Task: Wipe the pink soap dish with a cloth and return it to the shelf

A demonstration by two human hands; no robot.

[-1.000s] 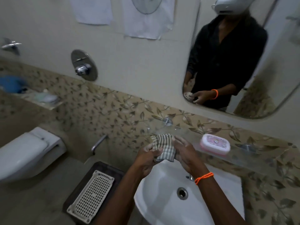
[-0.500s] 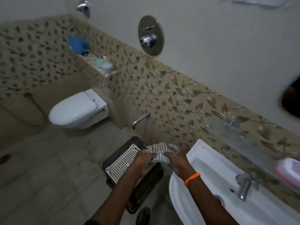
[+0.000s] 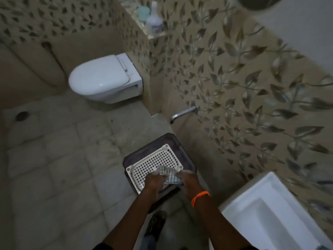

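A checked cloth (image 3: 168, 175) is bunched between both of my hands. My left hand (image 3: 154, 183) grips its left side and my right hand (image 3: 188, 181), with an orange band on the wrist, grips its right side. Both hands hover over a white perforated basket (image 3: 153, 164) that sits on a dark stool (image 3: 185, 158) on the floor. The pink soap dish and the glass shelf are out of view.
A white washbasin (image 3: 270, 213) fills the lower right corner. A white toilet (image 3: 104, 79) hangs on the far wall. A low wall spout (image 3: 182, 112) sticks out above the stool. A ledge (image 3: 151, 36) holds a bottle and a cup. My foot (image 3: 155, 222) is on the tiled floor.
The view has swung left and down from the shelf and mirror. My hands carried the cloth from above the basin to over the basket. The soap dish left the frame.
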